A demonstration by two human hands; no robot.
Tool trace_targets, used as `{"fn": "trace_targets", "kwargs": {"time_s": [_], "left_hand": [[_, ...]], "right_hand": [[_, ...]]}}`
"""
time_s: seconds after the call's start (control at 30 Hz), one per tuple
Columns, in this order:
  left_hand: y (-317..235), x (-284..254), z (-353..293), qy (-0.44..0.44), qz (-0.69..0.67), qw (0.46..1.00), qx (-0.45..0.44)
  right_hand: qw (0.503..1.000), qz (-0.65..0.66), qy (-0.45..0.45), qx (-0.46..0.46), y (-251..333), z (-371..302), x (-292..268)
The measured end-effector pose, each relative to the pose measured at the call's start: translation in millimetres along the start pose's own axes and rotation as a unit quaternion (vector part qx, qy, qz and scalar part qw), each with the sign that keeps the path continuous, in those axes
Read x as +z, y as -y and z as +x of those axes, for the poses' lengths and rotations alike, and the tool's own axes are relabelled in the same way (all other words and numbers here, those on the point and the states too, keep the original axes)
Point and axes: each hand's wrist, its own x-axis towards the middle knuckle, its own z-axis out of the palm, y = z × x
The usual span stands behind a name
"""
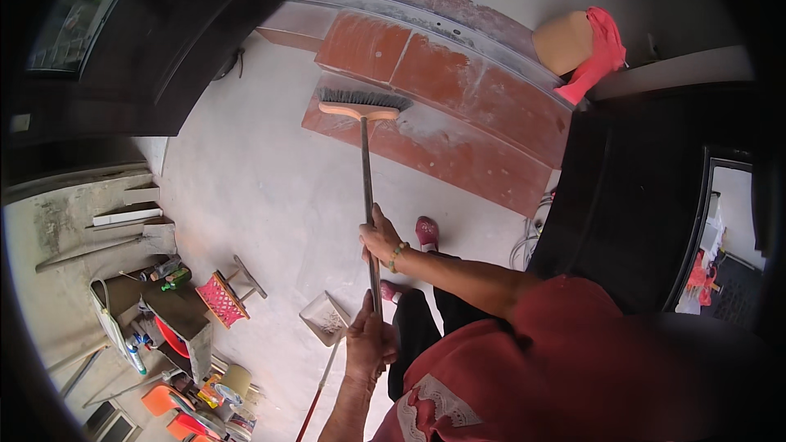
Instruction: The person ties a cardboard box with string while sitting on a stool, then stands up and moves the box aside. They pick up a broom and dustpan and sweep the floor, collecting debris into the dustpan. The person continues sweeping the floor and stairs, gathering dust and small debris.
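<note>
I hold a long-handled broom with both hands. Its dark handle (366,172) runs up from my hands to the wooden head with grey bristles (363,101), which rests on the dusty red tiled step (458,106). My right hand (380,239), wearing a bead bracelet, grips the handle higher up. Lower down, my left hand (368,342) is closed around the handle's end. My red shoes (426,232) stand on the pale concrete floor just right of the handle.
A grey dustpan (324,316) with a red stick lies left of my left hand. Clutter sits at lower left: a red mesh stool (221,299), bottles, tins. Dark door leaves (164,41) flank the step. A tan sack with red cloth (583,45) sits behind it.
</note>
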Motion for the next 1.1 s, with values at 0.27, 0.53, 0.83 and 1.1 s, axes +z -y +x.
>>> {"fn": "trace_targets", "kwargs": {"time_s": [0.27,0.53,0.83,1.1], "left_hand": [[29,52,68,0.074,0.444,0.777,0.440],[-5,89,120,0.222,0.480,0.818,0.226],[17,70,94,0.109,0.219,0.970,-0.004],[55,40,114,0.109,0.508,0.681,0.516]], "right_hand": [[0.988,0.056,-0.138,-0.051,56,-4,-102],[0.904,0.287,-0.313,0.058,35,10,-184],[0.963,0.035,-0.265,-0.007,12,46,-133],[0.966,0.096,-0.231,-0.057,52,9,-121]]}}
